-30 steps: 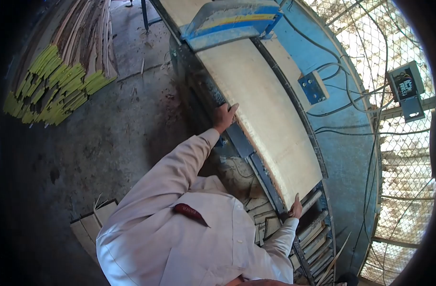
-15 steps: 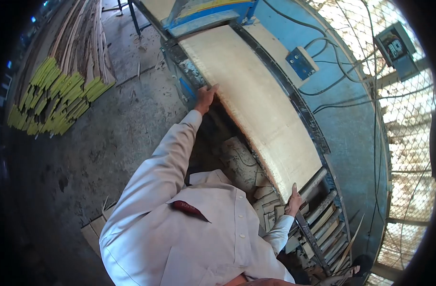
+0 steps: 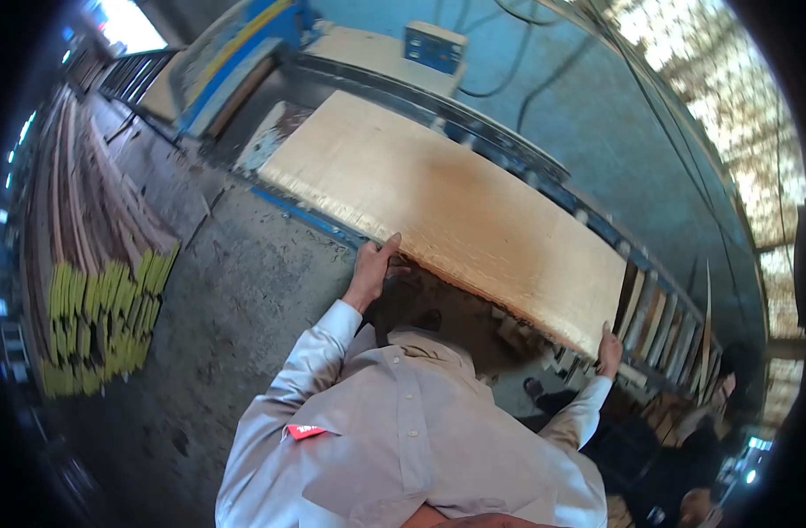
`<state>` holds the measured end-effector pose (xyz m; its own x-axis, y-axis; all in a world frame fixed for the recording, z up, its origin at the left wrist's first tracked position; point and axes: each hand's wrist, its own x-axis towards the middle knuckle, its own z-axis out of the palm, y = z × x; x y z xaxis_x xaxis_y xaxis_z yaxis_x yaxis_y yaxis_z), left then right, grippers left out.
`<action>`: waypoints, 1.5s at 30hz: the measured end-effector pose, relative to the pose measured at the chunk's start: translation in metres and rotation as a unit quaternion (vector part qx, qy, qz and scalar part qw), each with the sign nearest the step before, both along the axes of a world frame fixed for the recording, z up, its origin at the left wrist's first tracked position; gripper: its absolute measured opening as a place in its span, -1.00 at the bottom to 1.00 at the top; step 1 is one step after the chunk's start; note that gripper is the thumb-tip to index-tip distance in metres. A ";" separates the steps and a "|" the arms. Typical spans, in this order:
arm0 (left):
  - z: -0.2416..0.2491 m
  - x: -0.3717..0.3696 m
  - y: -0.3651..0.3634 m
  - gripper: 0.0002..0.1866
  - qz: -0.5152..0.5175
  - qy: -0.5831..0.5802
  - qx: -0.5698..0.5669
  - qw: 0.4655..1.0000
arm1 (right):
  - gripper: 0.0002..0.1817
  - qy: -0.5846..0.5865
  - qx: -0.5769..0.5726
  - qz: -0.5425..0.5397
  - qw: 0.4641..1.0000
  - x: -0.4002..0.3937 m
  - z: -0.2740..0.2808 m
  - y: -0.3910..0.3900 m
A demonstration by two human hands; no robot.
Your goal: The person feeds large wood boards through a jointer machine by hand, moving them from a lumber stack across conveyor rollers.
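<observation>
A wide, pale wooden panel (image 3: pixel 491 220), probably plywood, lies across a roller conveyor with a brownish patch on its top face. My left hand (image 3: pixel 369 273) grips its near long edge, thumb on top and fingers curled beneath. At the near right corner, my right hand (image 3: pixel 609 354) holds the edge with its thumb up on the side; its other fingers are mostly hidden. The panel's left end is apart from the blue and yellow machine (image 3: pixel 235 66).
Conveyor rollers (image 3: pixel 658 321) run on at the right. A stack of boards with yellow-green ends (image 3: pixel 103 317) lies on the floor at left. A control box (image 3: pixel 434 48) stands behind the panel. Another person in dark clothing (image 3: pixel 654 480) is at lower right. Cables hang along the blue wall.
The panel has come away from the machine, toward the right, with both hands still on it. My view has turned, and another person now shows at lower right.
</observation>
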<state>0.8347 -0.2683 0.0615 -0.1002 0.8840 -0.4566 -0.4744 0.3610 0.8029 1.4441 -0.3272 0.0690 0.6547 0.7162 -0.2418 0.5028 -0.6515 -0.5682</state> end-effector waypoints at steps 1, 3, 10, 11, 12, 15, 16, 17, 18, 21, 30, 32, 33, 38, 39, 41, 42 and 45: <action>0.003 0.018 -0.003 -0.61 -0.004 -0.027 0.008 1.000 | -0.29 -0.009 0.003 -0.008 1.000 0.029 -0.010 -0.008; 0.002 0.049 -0.011 -0.64 -0.040 -0.031 -0.005 0.999 | -0.28 -0.025 0.025 -0.024 0.999 0.070 -0.022 -0.022; -0.021 0.134 -0.029 -0.69 -0.097 -0.091 -0.067 0.989 | -0.56 -0.103 0.204 -0.110 0.967 0.121 -0.020 -0.045; -0.041 0.145 -0.031 -0.69 -0.113 -0.103 -0.087 0.984 | -0.56 -0.103 0.201 -0.119 0.967 0.111 -0.013 -0.050; -0.053 0.153 -0.032 -0.69 -0.124 -0.113 -0.105 0.980 | -0.56 -0.082 0.220 -0.113 0.966 0.100 -0.010 -0.048; -0.052 0.176 -0.034 -0.63 -0.163 -0.104 -0.104 0.976 | -0.62 -0.071 0.230 -0.093 0.966 0.034 -0.013 -0.038; -0.054 0.181 -0.034 -0.62 -0.188 -0.097 -0.096 0.973 | -0.63 -0.067 0.251 -0.077 0.963 0.019 -0.029 -0.044; -0.057 0.186 -0.033 -0.62 -0.189 -0.102 -0.096 0.972 | -0.65 -0.046 0.284 -0.057 0.956 -0.023 -0.019 -0.043; -0.059 0.193 -0.031 -0.62 -0.203 -0.118 -0.088 0.968 | -0.67 -0.091 0.293 -0.055 0.950 -0.050 -0.029 -0.046; -0.079 0.208 -0.028 -0.59 -0.269 -0.147 -0.085 0.948 | -0.61 -0.183 0.277 -0.040 0.942 -0.127 -0.052 -0.055; -0.056 0.106 -0.024 -0.54 -0.389 0.221 0.189 0.874 | -0.03 0.107 0.372 -0.200 0.900 -0.284 -0.069 -0.024; -0.066 0.063 -0.021 -0.55 -0.444 0.190 0.138 0.865 | 0.01 0.095 0.352 -0.230 0.902 -0.278 -0.079 -0.006; -0.070 0.041 -0.021 -0.55 -0.491 0.159 0.090 0.852 | 0.06 0.084 0.336 -0.254 0.903 -0.281 -0.085 -0.002; -0.113 -0.084 -0.072 -0.57 -0.381 0.106 -0.037 0.918 | -0.02 0.109 0.387 -0.295 0.867 -0.331 -0.069 -0.014; -0.129 -0.113 -0.087 -0.58 -0.354 0.126 -0.058 0.925 | -0.09 0.116 0.345 -0.333 0.870 -0.342 -0.068 -0.023; -0.176 -0.179 -0.121 -0.55 -0.320 0.322 -0.017 0.891 | -0.27 0.195 0.309 -0.286 0.886 -0.318 -0.195 -0.057; -0.209 -0.218 -0.144 -0.54 -0.300 0.418 -0.016 0.857 | -0.34 0.283 0.261 -0.302 0.872 -0.342 -0.201 -0.070; -0.309 -0.335 -0.245 -0.54 -0.243 0.608 -0.166 0.737 | -0.45 0.433 0.067 -0.290 0.851 -0.376 -0.273 -0.131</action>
<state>0.4999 -0.5137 -0.2471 -0.3226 0.8098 -0.4901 0.7743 0.5235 0.3554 1.0677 -0.4585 -0.2038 0.5248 0.3925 -0.7554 -0.5260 -0.5482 -0.6502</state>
